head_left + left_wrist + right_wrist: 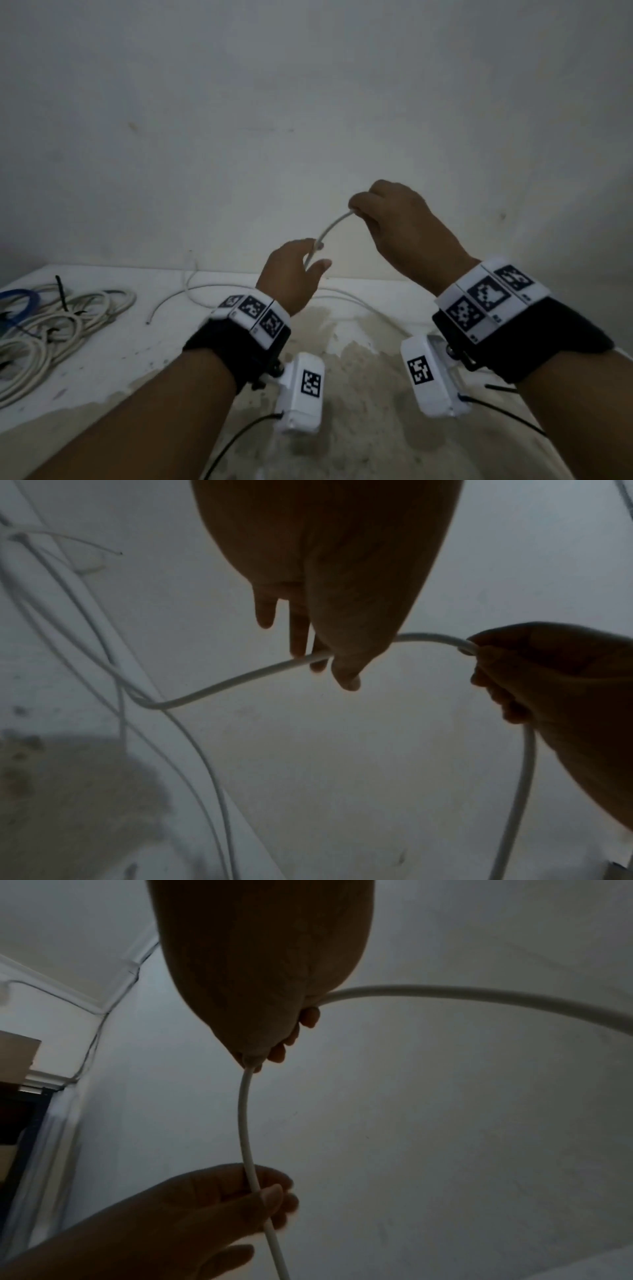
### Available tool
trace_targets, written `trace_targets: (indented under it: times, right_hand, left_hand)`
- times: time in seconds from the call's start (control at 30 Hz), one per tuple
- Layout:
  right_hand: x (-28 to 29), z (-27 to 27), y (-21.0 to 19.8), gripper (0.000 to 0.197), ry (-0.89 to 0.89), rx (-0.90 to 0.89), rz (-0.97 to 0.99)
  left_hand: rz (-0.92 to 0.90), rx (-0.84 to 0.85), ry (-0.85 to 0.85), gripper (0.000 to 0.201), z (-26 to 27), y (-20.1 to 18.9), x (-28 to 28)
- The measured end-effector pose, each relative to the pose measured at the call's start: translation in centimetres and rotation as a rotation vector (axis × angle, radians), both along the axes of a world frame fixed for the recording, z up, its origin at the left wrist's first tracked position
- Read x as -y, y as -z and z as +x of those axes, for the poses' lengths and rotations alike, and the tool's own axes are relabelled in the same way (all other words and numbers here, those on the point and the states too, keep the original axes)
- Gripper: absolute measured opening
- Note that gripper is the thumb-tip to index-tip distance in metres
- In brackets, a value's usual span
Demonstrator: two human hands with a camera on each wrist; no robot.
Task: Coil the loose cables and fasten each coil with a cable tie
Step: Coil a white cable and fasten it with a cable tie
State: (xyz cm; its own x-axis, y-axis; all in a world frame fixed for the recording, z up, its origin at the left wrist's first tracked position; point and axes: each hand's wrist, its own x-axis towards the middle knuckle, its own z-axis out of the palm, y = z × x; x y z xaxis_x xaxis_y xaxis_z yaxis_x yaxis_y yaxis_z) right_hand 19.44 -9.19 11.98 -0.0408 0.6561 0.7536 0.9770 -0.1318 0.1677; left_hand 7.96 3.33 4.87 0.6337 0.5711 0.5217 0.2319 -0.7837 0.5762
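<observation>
Both hands are raised above the pale, stained worktop (102,363) with one thin white round cable (330,230) stretched between them. Right hand (404,226) has its grip closed round the cable in a fist, higher up near the wall. Left hand (294,274) pinches it lower down between thumb and fingers (298,631). More of the cable trails across the worktop. Several coiled off-white cables (58,329) bound with black ties lie at far left.

Looks like a plain room in a home: bare white plaster wall (308,102), stained white bench (342,359), cable bundles (61,325) at 9 o'clock.
</observation>
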Motion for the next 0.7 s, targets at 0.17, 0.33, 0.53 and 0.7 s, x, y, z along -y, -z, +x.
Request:
trace_targets:
  times: [0.17, 0.33, 0.53, 0.7]
  right_hand:
    - [2.0, 0.9, -0.3, 0.017, 0.057, -0.148, -0.028]
    - [5.0, 2.4, 0.0, 0.032, 0.115, -0.403, -0.021]
    - [7.7, 3.3, -4.1, 0.04, 0.245, -0.343, 0.333]
    - [9.4, 4.3, -5.1, 0.043, 0.348, -0.438, 0.4]
  left_hand:
    - [-0.076, 0.207, -0.029, 0.02, -0.6, -2.1, -1.9]
    - [0.135, 0.066, -0.121, 0.02, -2.2, -3.6, -3.2]
    - [0.088, -0.18, -0.175, 0.024, -2.9, -1.8, -5.0]
    - [-0.049, -0.228, -0.118, 0.028, -4.1, -1.0, -5.8]
